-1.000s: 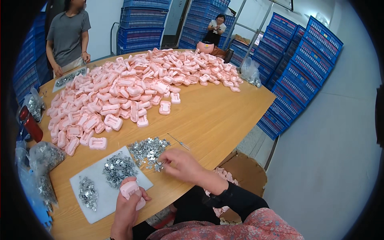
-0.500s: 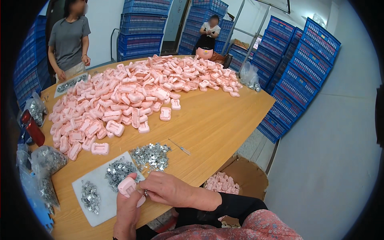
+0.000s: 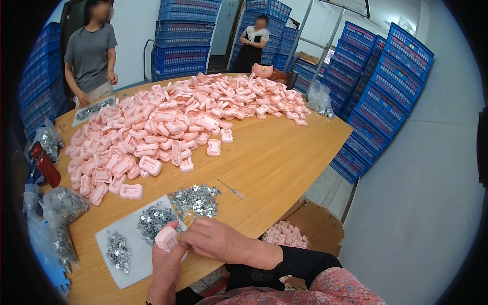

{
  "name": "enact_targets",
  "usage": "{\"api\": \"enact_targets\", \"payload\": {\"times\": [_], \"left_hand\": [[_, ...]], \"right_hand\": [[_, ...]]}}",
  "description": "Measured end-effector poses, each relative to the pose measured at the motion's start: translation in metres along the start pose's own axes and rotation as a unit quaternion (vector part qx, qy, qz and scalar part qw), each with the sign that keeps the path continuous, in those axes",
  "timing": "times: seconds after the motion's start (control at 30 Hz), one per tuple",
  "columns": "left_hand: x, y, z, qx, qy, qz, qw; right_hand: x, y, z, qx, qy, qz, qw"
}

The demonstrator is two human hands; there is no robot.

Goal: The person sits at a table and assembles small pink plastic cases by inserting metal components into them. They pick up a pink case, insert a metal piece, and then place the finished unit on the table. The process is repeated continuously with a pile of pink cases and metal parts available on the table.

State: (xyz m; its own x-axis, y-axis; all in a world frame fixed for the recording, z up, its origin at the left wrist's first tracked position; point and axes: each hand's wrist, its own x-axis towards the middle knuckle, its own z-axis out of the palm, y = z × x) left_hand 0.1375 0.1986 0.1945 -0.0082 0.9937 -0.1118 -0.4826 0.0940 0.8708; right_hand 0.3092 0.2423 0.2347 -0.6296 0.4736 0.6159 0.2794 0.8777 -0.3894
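Note:
My left hand (image 3: 166, 264) grips a pink plastic casing (image 3: 165, 238) with a hollow in its face, above the near edge of the table. The right hand (image 3: 216, 239) is closed against the casing's right side, fingertips pinched; what they hold is hidden. Just beyond both hands lies a white board (image 3: 141, 260). It carries a larger heap of small silver metal pieces (image 3: 156, 221) and a smaller heap (image 3: 119, 252). More of these metal pieces (image 3: 195, 200) are spread on the wood beside the board. A thin tool with a long shaft (image 3: 234, 191) rests to their right.
A big mound of pink casings (image 3: 162, 119) covers the table's far side. Bags of metal pieces (image 3: 63, 203) and a red bottle (image 3: 46, 165) stand left. A cardboard box (image 3: 325, 231) holding pink parts sits below right. Blue crates (image 3: 384, 91) are stacked behind; two people (image 3: 91, 53) stand beyond.
The view has shifted slightly. Both my hands stay together at the casing with nearly the same grip. The far person has straightened and lowered their hands.

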Motion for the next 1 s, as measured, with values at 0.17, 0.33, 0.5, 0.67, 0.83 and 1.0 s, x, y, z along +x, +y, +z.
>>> {"api": "enact_targets", "payload": {"times": [0.17, 0.33, 0.5, 0.67, 0.83, 1.0], "left_hand": [[0.003, -0.003, -0.003, 0.044, 0.002, 0.027, 0.999], [-0.002, 0.006, -0.003, 0.055, 0.014, 0.030, 0.998], [-0.005, 0.011, -0.004, 0.100, -0.006, 0.041, 0.994], [-0.006, 0.010, -0.005, 0.115, -0.022, 0.050, 0.992], [-0.006, 0.009, -0.003, 0.142, -0.026, 0.049, 0.988], [-0.010, 0.010, -0.005, 0.208, -0.007, 0.076, 0.975]], "right_hand": [[-0.002, 0.000, 0.002, -0.004, -0.004, -0.004, 1.000], [-0.001, -0.003, -0.001, 0.059, 0.027, 0.056, 0.996], [-0.007, 0.002, 0.004, 0.230, 0.003, 0.229, 0.946], [-0.012, 0.004, 0.005, 0.318, -0.037, 0.282, 0.904], [-0.012, 0.005, 0.002, 0.354, -0.045, 0.327, 0.875], [-0.014, 0.013, 0.010, 0.350, -0.031, 0.300, 0.887]]}}
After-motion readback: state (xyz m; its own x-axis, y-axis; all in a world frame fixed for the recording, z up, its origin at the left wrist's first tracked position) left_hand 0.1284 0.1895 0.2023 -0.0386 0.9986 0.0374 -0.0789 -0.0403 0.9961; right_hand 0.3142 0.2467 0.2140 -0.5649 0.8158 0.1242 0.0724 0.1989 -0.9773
